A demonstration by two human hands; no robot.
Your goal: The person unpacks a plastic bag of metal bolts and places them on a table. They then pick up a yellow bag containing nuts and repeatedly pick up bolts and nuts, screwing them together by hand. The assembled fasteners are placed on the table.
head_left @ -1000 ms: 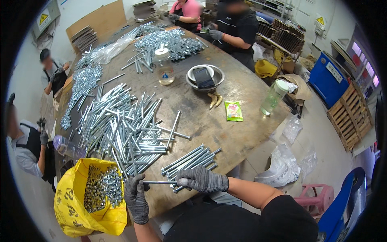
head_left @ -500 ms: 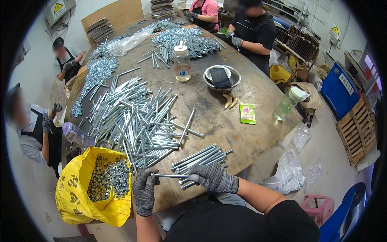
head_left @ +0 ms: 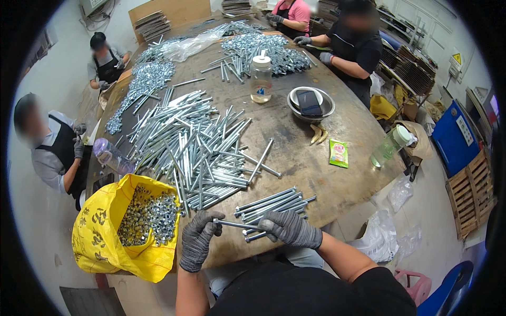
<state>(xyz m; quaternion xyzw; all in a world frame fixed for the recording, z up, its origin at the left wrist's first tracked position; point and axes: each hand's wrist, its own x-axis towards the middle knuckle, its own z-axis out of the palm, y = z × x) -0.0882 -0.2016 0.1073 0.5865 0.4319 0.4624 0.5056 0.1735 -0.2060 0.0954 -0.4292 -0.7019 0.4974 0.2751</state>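
A long silver bolt is stretched level between my two gloved hands at the table's near edge. My left hand pinches its left end with thumb and fingertips; whether a nut sits there is hard to make out. My right hand is closed round the other end, its knuckles upward. Just beyond, a small row of bolts lies side by side on the table. To the left, an open yellow bag holds many loose nuts. A large tangled pile of long bolts lies behind it.
On the metal-topped table stand a clear bottle, a steel bowl with a phone, a green bottle and a purple bottle. Bananas and a green packet lie nearby. Several co-workers surround the table.
The whole view has shifted slightly to the right. Both hands still hold the bolt, its left end now tipped up a little. The left co-worker's hands have come together.
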